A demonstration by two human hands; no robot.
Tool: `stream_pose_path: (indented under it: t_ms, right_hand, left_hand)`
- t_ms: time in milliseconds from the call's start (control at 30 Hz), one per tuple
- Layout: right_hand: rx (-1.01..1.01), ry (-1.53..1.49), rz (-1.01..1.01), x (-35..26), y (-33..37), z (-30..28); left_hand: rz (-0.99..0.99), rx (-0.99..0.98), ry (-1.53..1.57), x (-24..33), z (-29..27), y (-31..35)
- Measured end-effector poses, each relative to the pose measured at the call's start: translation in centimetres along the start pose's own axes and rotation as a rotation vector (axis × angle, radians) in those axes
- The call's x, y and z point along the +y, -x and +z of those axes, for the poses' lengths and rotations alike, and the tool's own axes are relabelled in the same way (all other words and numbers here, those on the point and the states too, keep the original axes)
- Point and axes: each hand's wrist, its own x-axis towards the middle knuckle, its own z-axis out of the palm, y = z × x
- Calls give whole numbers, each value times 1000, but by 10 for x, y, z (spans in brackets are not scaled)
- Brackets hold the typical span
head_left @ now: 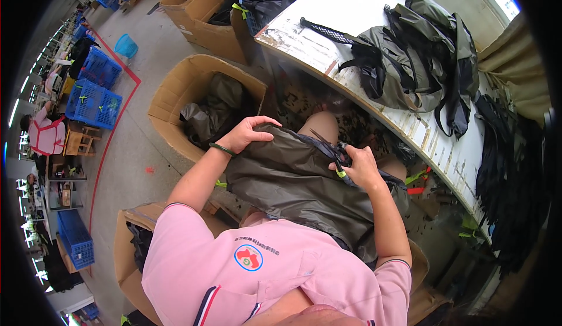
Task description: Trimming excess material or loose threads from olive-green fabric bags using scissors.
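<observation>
White desk (348, 1) spans twelve to four o'clock; olive fabric (287, 179) lies just below centre, toward six — from its middle, left hand (252, 134) pinches the edge at eleven, right hand (361, 166) holds dark scissors (321, 138) at two.

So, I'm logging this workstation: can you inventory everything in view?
Fabric piece: one, dark olive, across the lap
Scissors: one, dark, at fabric edge
Table: one, white, upper right
Fabric heap: one, olive-black, on the table
Strips: many, black, far right
Cardboard boxes: several, brown, around the person
Baskets: several, blue, left
Bucket: one, light blue, upper-left floor
Floor line: one, red, left
Curtain: one, tan, upper right
Co-worker: one, pink top, far left
Shirt: one, pink, worn
Left hand: one, bare, on fabric edge
Right hand: one, bare, holding scissors
</observation>
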Motion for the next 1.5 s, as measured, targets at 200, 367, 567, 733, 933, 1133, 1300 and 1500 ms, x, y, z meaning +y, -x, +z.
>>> stream_pose_path:
  t_ms: [200, 367, 567, 733, 933, 1133, 1300, 1500]
  right_hand:
    - [199, 69, -264, -46, -11, -32]
    - [195, 133, -308, -57, -11, -44]
    - [175, 190, -313, -53, -6, -43]
    - [138, 154, -254, -44, 0, -39]
    - [185, -231, -257, -65, -13, -40]
    - [15, -459, -260, -97, -42, -77]
    - [435, -563, -383, -145, -57, -183]
    - [559, -1004, -764, -238, -38, -300]
  left_hand:
    - [-14, -85, -4, 29, 42, 3]
    - [39, -145, -123, 31, 50, 2]
    - [22, -163, -164, 31, 52, 3]
    - [49, -189, -220, 34, 56, 8]
    - [104, -197, -244, 39, 67, 11]
    - [1065, 414, -899, 79, 111, 36]
    - [190, -519, -992, 49, 141, 71]
    - [323, -101, -608, -25, 138, 21]
